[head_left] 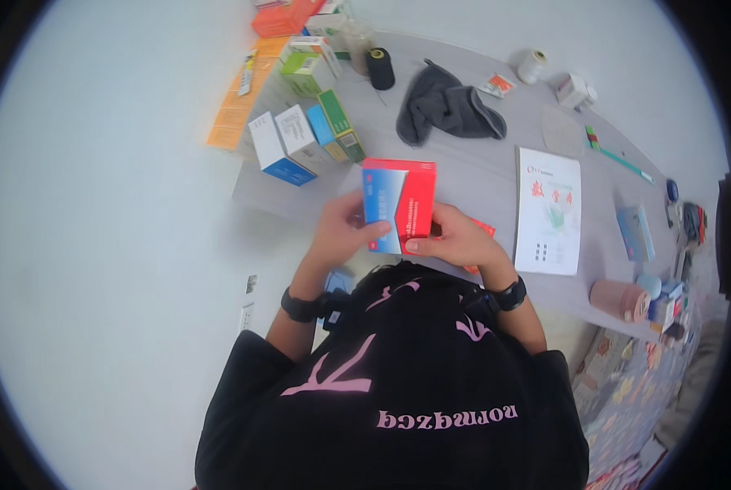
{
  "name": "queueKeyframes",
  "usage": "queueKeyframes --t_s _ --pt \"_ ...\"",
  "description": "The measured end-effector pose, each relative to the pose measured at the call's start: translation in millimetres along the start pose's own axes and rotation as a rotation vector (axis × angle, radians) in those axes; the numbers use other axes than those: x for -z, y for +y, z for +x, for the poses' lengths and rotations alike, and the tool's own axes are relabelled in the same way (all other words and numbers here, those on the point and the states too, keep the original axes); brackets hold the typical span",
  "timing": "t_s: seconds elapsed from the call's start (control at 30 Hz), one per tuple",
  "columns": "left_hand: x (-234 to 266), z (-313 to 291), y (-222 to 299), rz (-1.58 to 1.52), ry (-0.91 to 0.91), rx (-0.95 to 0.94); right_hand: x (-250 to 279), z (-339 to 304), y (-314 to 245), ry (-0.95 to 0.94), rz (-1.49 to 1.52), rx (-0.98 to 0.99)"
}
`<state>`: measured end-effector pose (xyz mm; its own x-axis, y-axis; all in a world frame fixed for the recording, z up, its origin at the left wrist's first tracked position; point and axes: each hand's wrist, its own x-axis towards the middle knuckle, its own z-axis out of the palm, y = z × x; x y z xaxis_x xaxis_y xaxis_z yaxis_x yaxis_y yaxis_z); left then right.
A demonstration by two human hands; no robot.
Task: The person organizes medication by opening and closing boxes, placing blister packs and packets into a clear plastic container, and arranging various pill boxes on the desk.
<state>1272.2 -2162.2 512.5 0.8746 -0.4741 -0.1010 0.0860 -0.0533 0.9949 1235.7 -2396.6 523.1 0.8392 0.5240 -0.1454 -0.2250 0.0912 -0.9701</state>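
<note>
Both hands hold up a red and blue medicine box (398, 200) near the table's front edge, its printed face toward me. My left hand (341, 229) grips its left side, the thumb lying across the blue part. At the lower right corner, my right hand (462, 237) closes on the box with its thumb on the front. The fingers behind the box are hidden. Partly covered by my right hand, an orange-red item (484, 229) shows at the table edge; its kind cannot be made out.
Several upright cartons (300, 143) stand at the left, by orange boxes (239, 102). Farther back are a black thread spool (379, 69) and a crumpled grey cloth (447, 106). To the right lie a printed booklet (549, 212), a pink cup (618, 300) and a light-blue box (635, 233).
</note>
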Motion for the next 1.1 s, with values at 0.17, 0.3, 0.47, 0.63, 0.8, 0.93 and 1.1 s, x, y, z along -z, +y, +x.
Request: queueKeyframes --t_s 0.17,0.3,0.47,0.63,0.8,0.93,1.1 --pt "28 -49 -10 -0.229 0.513 -0.126 23 -5 5 0.138 -0.049 0.008" --pt "91 -84 -26 -0.065 0.937 -0.230 39 -17 18 0.227 -0.013 -0.033" --pt "101 -81 16 -0.042 1.135 -0.355 39 -18 24 0.304 -0.031 -0.084" --pt "42 -44 45 0.608 0.772 -0.267 6 1 -10 0.312 -0.089 0.092" --pt "-28 -4 47 0.807 0.310 -0.205 -30 38 -43 0.367 -0.297 0.325" --pt "-23 7 45 0.725 0.184 -0.356 -11 44 -39 0.395 -0.464 0.350" --pt "18 -7 17 0.545 0.243 -0.277 17 59 -11 0.449 -0.336 0.322"
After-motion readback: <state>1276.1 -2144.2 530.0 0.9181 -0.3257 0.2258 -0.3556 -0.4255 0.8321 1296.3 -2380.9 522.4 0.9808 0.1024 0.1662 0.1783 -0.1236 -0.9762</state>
